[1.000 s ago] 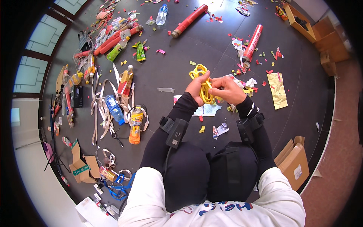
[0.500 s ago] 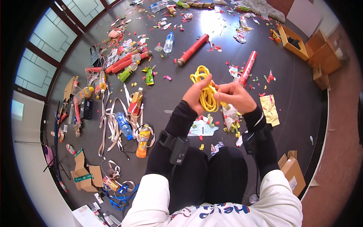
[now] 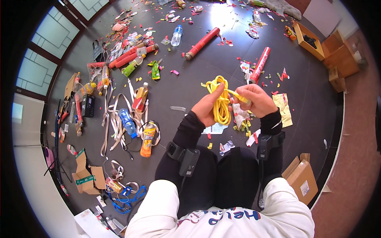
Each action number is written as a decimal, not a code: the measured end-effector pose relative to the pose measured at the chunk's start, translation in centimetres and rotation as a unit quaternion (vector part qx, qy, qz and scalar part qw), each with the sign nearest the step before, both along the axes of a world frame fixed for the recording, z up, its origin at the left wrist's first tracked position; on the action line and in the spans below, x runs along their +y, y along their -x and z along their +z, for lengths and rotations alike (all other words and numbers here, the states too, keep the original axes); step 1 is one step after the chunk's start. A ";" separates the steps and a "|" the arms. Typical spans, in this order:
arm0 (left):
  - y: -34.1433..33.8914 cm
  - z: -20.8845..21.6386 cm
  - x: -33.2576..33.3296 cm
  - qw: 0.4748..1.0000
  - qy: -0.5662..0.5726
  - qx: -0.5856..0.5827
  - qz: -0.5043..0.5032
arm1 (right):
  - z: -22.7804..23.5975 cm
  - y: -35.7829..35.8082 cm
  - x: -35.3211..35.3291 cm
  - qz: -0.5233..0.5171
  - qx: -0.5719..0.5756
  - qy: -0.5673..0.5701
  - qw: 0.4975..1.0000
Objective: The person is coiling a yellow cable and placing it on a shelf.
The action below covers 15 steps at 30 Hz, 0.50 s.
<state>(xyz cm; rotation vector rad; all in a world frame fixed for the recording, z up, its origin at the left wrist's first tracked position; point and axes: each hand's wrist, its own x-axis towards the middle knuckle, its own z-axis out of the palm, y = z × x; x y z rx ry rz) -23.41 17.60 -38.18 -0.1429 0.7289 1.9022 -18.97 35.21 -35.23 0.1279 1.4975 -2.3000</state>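
A yellow cord (image 3: 223, 110), wound into a looped bundle, is in front of my knees. My left hand (image 3: 206, 107) is closed round the left side of the bundle, its thumb lying over the loops. To the right, my right hand (image 3: 258, 99) pinches a thicker end of the same cord. A short stretch of cord runs from the bundle to those fingers. Below the hands, partly covered by them, a whitish packet (image 3: 240, 115) and a pale blue paper sheet (image 3: 214, 129) lie on the dark floor.
Red tubes (image 3: 203, 43), bottles (image 3: 147, 139), confetti and wrappers litter the floor. Tangled beige straps (image 3: 115, 119) and a blue strap (image 3: 126, 204) lie at left. A cardboard box (image 3: 301, 178) stands near my right arm, and wooden boxes (image 3: 337, 53) stand at far right.
My right hand has moved right, away from the bundle, drawing the cord end out to the side. The bundle sits slightly lower in the picture, and the view has shifted a little.
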 end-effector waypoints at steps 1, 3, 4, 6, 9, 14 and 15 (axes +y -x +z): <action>-0.1 -0.4 -0.1 0.999 -0.039 0.013 0.010 | 0.2 0.1 0.3 0.030 0.007 0.011 0.999; -0.1 -1.3 -0.3 0.992 -0.117 0.039 0.039 | 0.4 0.3 0.5 0.060 0.014 0.021 0.998; -0.1 -1.2 -0.3 0.992 -0.116 0.035 0.039 | 0.2 0.2 0.4 0.036 0.021 -0.011 0.999; 0.0 -0.8 -0.2 0.985 -0.150 0.032 0.079 | -0.2 0.0 0.5 0.011 0.024 -0.042 0.999; -0.2 -1.3 0.2 0.983 -0.165 0.019 0.074 | -0.5 0.1 1.3 0.020 0.032 -0.074 0.997; -0.3 -1.7 0.5 0.987 -0.114 0.047 0.103 | -0.3 0.0 0.9 0.009 0.045 -0.058 0.997; -0.3 -1.9 0.5 0.987 -0.113 0.048 0.108 | -0.1 -0.1 0.7 -0.013 0.075 -0.063 0.995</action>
